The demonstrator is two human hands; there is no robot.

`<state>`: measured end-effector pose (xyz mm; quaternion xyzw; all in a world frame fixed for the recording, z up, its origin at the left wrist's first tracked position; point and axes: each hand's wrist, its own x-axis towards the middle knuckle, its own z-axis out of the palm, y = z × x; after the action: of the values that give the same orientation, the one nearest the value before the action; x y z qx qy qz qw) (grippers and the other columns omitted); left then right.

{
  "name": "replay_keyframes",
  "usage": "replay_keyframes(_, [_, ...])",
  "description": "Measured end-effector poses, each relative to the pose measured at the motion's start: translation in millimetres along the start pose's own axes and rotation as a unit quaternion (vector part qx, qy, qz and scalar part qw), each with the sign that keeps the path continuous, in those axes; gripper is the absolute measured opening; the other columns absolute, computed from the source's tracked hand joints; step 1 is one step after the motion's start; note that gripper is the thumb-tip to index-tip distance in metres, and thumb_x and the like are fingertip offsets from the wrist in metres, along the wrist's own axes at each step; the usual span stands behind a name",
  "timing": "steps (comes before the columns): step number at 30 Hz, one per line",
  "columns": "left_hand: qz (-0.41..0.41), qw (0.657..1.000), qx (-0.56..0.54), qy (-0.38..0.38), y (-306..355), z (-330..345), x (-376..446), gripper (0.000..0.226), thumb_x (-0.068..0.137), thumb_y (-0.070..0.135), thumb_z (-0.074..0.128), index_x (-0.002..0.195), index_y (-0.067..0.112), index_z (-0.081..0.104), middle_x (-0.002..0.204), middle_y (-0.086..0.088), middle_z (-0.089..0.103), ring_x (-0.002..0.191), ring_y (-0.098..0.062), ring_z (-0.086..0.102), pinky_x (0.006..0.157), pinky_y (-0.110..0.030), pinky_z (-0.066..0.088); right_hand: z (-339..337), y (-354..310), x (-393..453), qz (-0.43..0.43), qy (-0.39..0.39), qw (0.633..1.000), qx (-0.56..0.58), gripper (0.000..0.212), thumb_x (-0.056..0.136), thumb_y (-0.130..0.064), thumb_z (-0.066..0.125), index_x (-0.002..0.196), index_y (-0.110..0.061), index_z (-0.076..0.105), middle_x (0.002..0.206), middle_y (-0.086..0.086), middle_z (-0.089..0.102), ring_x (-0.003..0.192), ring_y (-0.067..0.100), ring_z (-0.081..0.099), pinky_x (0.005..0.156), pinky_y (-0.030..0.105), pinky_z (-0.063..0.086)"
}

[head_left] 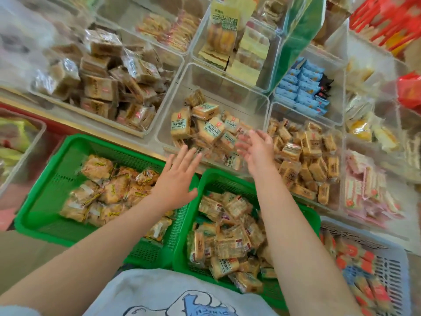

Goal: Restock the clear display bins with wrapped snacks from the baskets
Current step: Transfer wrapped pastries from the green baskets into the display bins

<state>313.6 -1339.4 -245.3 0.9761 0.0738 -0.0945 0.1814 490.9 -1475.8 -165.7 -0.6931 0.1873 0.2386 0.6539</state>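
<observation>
Two green baskets hold wrapped snacks: the left green basket (pixel 49 190) with yellow-orange packs and the middle green basket (pixel 210 179) with tan cracker packs (pixel 230 238). Beyond them a clear display bin (pixel 175 106) holds similar tan packs with pale green labels (pixel 205 126). My left hand (pixel 176 176) hovers with fingers spread above the gap between the two baskets, holding nothing. My right hand (pixel 256 149) is raised with its fingers straight at the clear bin's front edge, also holding nothing. Both hands are motion-blurred.
A grey basket (pixel 391 265) of red-orange packs sits at lower right. Other clear bins surround the middle one: brown squares (pixel 102 83) at left, tan packs (pixel 305 160) at right, blue packs (pixel 303 85) behind, pink packs (pixel 364 192) far right.
</observation>
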Motion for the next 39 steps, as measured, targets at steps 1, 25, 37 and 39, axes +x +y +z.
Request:
replay_keyframes(1, [0.003,1.000,0.016,-0.009,-0.8,4.9,-1.3,0.095,0.094,0.048,0.051,0.158,0.022,-0.014,0.166,-0.003,-0.018,0.150,-0.023,-0.025,0.124,-0.050,-0.003,3.8,0.8,8.3,0.007,0.004,1.000,-0.010,0.041,0.100,-0.013,0.058,0.138,-0.013,0.042,0.102,0.015,0.070,0.064,0.017,0.067,0.056,0.026,0.055])
replay_keyframes(25, [-0.037,0.997,0.046,-0.041,10.2,-4.6,-3.7,0.097,0.095,0.039,0.054,0.156,0.018,-0.019,0.164,-0.006,-0.024,0.150,-0.026,-0.025,0.125,-0.047,0.007,-83.5,167.4,-46.3,-0.037,-0.029,0.739,-0.672,0.076,0.092,-0.025,0.069,0.154,-0.018,0.026,0.157,0.011,0.030,0.143,0.031,0.028,0.113,0.050,0.036])
replay_keyframes(37, [-0.030,0.994,0.070,-0.078,10.8,-5.9,-0.8,0.106,0.093,0.044,0.055,0.153,0.016,-0.027,0.160,-0.008,-0.034,0.147,-0.028,-0.031,0.125,-0.050,0.008,-77.4,128.9,-55.6,0.056,0.056,0.971,-0.224,0.025,0.097,-0.025,0.061,0.119,-0.015,0.057,0.111,0.000,0.065,0.091,0.015,0.066,0.068,0.028,0.055])
replay_keyframes(39, [-0.029,0.994,0.072,-0.075,10.7,-5.4,-0.9,0.106,0.093,0.043,0.056,0.153,0.015,-0.027,0.159,-0.009,-0.035,0.147,-0.029,-0.032,0.125,-0.050,0.008,-70.7,121.9,-57.9,0.085,0.023,0.990,-0.110,0.027,0.098,-0.026,0.060,0.119,-0.008,0.061,0.107,0.006,0.073,0.085,0.015,0.070,0.059,0.025,0.052])
